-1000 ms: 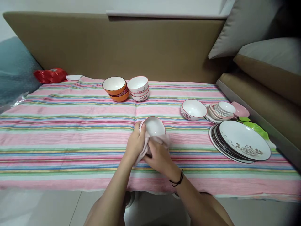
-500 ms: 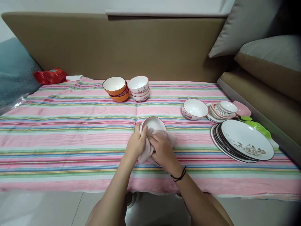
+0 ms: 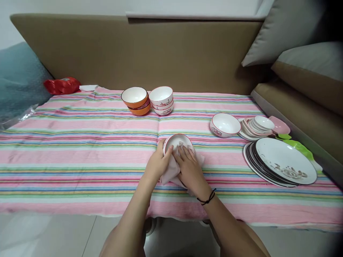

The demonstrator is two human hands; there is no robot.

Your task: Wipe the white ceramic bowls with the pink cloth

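Note:
My left hand (image 3: 158,160) grips the left side of a white bowl (image 3: 175,139) with a red rim, its thumb over the edge. The bowl is tilted towards me over the striped cloth. A pale pink wiping cloth (image 3: 170,172) hangs over the near side of the bowl and partly inside it. My right hand (image 3: 189,167) presses this cloth into the bowl, fingers extended over it. Folds of the cloth and both hands hide the bowl's near wall.
A similar bowl (image 3: 225,125) stands to the right, near stacked small dishes (image 3: 261,125) and large plates (image 3: 286,160). Behind are stacked orange bowls (image 3: 135,98) and white bowls (image 3: 162,98). A red plastic package (image 3: 63,85) lies far left; a sofa back (image 3: 187,53) rises behind.
My right hand has shifted up into the bowl, its fingers straightening from a curl over the cloth. My left hand keeps its hold. The whole view has moved slightly.

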